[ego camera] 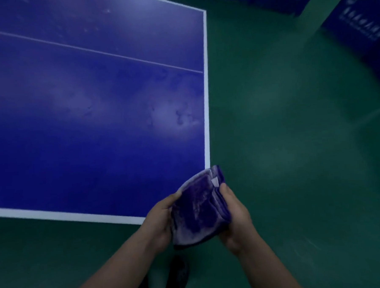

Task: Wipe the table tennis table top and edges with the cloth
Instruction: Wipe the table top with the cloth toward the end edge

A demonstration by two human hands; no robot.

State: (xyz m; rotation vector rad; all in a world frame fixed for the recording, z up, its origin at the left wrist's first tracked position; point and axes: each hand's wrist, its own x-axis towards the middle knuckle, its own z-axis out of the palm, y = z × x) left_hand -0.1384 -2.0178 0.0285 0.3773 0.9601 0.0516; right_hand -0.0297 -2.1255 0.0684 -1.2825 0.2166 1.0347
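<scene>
The blue table tennis table top (90, 105) fills the upper left, with white edge lines and a thin white centre line. Smudges and marks show on it near the right edge. A folded purple and white cloth (198, 209) is held in the air over the table's near right corner. My left hand (161, 222) grips the cloth's left side. My right hand (234, 216) grips its right side, thumb on the folded edge.
Green floor (294, 138) surrounds the table at the right and front. Blue barrier boards with white lettering (359, 25) stand at the far right. A dark shoe (177, 276) shows on the floor below my arms.
</scene>
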